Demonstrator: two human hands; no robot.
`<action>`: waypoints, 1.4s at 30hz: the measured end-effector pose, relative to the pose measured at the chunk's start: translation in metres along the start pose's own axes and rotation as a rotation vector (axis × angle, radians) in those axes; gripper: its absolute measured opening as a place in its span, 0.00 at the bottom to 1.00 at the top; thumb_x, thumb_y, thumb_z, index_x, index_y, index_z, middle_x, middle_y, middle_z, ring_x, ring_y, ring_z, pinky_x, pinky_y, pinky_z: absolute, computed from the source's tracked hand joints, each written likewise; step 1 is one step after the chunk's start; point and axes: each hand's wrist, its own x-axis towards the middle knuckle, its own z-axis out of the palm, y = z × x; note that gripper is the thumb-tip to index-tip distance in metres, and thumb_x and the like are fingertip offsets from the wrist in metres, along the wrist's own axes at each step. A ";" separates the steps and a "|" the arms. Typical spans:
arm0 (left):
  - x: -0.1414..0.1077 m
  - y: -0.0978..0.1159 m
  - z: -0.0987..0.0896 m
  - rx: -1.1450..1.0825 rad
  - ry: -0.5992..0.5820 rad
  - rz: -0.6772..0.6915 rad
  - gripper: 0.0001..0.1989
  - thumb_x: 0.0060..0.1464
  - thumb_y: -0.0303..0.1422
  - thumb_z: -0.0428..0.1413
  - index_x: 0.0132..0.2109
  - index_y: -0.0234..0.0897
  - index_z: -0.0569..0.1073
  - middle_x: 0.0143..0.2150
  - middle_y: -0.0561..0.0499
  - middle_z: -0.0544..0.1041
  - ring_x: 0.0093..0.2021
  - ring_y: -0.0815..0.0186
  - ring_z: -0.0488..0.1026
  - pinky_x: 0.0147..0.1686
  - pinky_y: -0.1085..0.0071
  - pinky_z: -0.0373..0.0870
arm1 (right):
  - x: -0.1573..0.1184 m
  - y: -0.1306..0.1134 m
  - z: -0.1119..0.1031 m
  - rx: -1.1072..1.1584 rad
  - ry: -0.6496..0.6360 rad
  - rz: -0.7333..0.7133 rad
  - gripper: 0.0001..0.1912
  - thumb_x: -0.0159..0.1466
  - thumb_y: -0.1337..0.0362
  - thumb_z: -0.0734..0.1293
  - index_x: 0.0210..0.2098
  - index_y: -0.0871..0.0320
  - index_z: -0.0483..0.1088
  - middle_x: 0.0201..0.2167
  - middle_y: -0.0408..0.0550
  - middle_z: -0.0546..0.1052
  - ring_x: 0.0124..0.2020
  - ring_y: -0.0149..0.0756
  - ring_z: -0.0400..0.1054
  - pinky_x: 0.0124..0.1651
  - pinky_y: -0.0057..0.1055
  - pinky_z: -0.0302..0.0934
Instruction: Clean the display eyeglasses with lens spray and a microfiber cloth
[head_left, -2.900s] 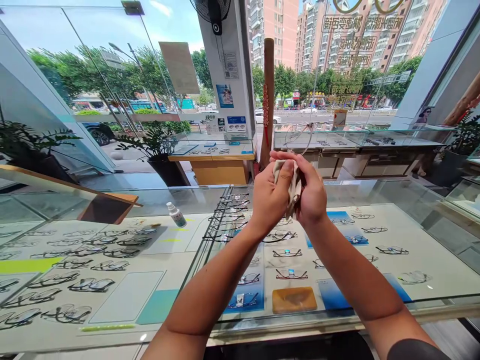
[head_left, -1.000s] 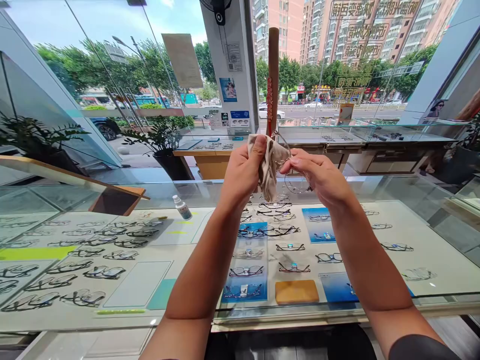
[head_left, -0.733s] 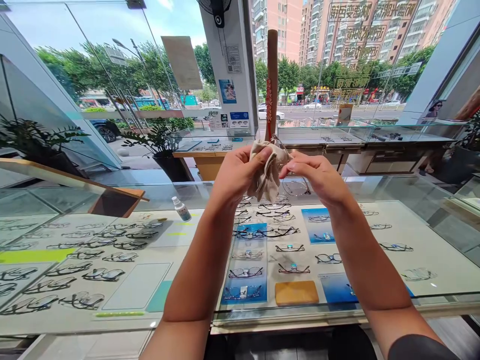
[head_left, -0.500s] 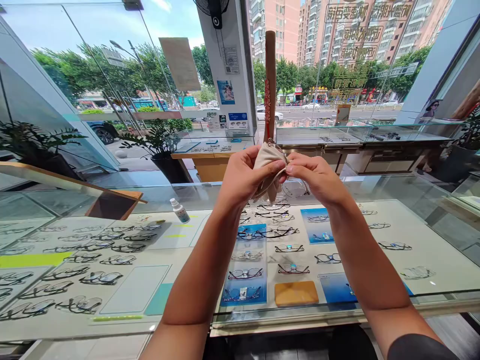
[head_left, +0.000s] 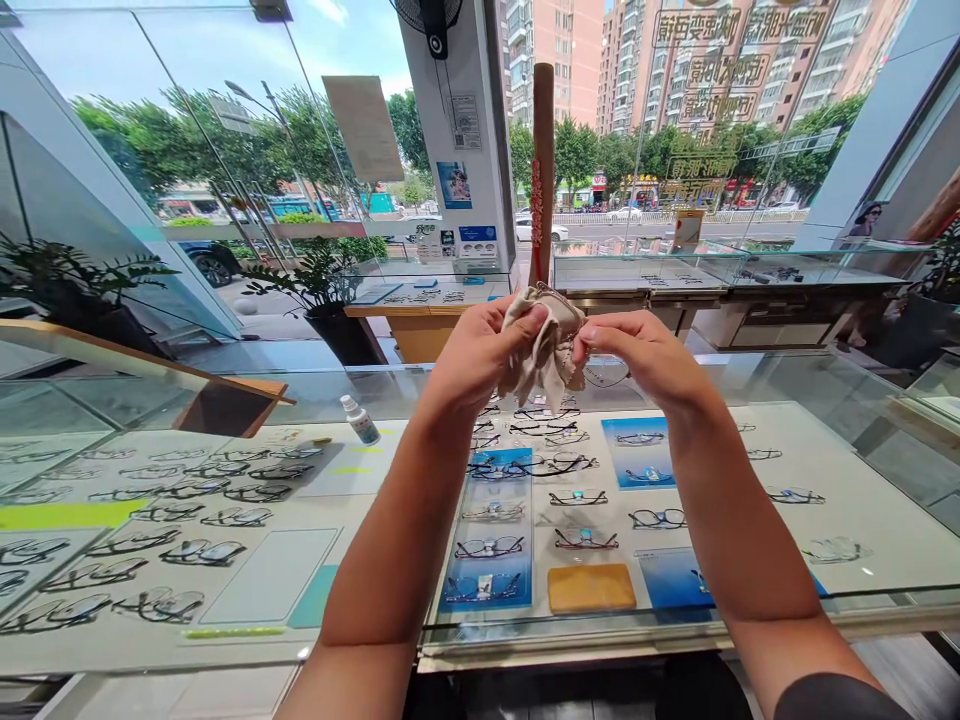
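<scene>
- Cloth (head_left: 546,352): beige, crumpled, raised above the display counter (head_left: 795,425); its folds conceal whatever lies inside them.
- Left hand (head_left: 480,345): at the left side of the cloth, grasping it. Thumb rests on the near face; the other fingers are largely hidden.
- Right hand (head_left: 637,350): at the right edge of the cloth, thumb and fingertips pinched together on the eyeglasses. Exact contact point cannot be determined.
- Eyeglasses (head_left: 607,384): partly wrapped by the cloth. One thin rim shows below right of the cloth, faint against the glass; the second lens is covered.
- Spray bottle (head_left: 361,420): left of the cloth and lower, tilted; label too small to read.
- Tan case (head_left: 591,588): below the cloth, at the near side of the counter.
- Black-rimmed frame (head_left: 654,518): below right of the cloth, its right end hidden by the right forearm.
- Dark sleeve (head_left: 829,695): far below right of the cloth, cut off by the bottom edge.
- Wall fan (head_left: 436,42): above left of the cloth, top cut off.
</scene>
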 end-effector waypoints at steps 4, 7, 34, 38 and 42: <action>-0.002 0.002 0.002 -0.041 -0.035 -0.036 0.22 0.48 0.40 0.77 0.48 0.37 0.83 0.40 0.47 0.86 0.35 0.65 0.82 0.37 0.71 0.81 | 0.001 0.004 0.000 0.067 -0.010 0.018 0.16 0.70 0.54 0.70 0.29 0.54 0.81 0.31 0.44 0.80 0.38 0.36 0.72 0.52 0.37 0.65; -0.003 0.000 0.012 -0.012 0.001 0.013 0.27 0.46 0.40 0.78 0.52 0.38 0.83 0.47 0.45 0.87 0.38 0.62 0.84 0.39 0.66 0.84 | 0.002 0.008 0.002 0.080 -0.027 0.024 0.17 0.69 0.52 0.71 0.29 0.54 0.81 0.33 0.45 0.81 0.41 0.37 0.73 0.54 0.38 0.65; -0.008 0.008 0.007 0.287 0.011 0.219 0.16 0.51 0.44 0.75 0.41 0.39 0.83 0.34 0.49 0.83 0.30 0.66 0.77 0.31 0.70 0.76 | -0.003 -0.004 0.006 0.103 -0.054 0.021 0.19 0.69 0.50 0.71 0.26 0.54 0.77 0.31 0.45 0.74 0.38 0.37 0.66 0.50 0.38 0.62; -0.005 -0.003 0.013 0.351 0.123 0.336 0.17 0.54 0.48 0.72 0.36 0.39 0.81 0.31 0.51 0.80 0.28 0.67 0.74 0.29 0.71 0.72 | -0.002 0.000 0.006 0.146 -0.191 -0.008 0.18 0.70 0.49 0.71 0.30 0.54 0.79 0.37 0.47 0.77 0.43 0.39 0.68 0.55 0.39 0.62; -0.006 -0.008 0.023 0.378 0.290 0.417 0.22 0.60 0.54 0.66 0.32 0.40 0.78 0.26 0.51 0.76 0.24 0.68 0.69 0.25 0.70 0.67 | -0.002 0.001 0.008 0.141 -0.222 -0.017 0.19 0.70 0.48 0.71 0.30 0.54 0.79 0.36 0.46 0.77 0.43 0.38 0.67 0.56 0.39 0.62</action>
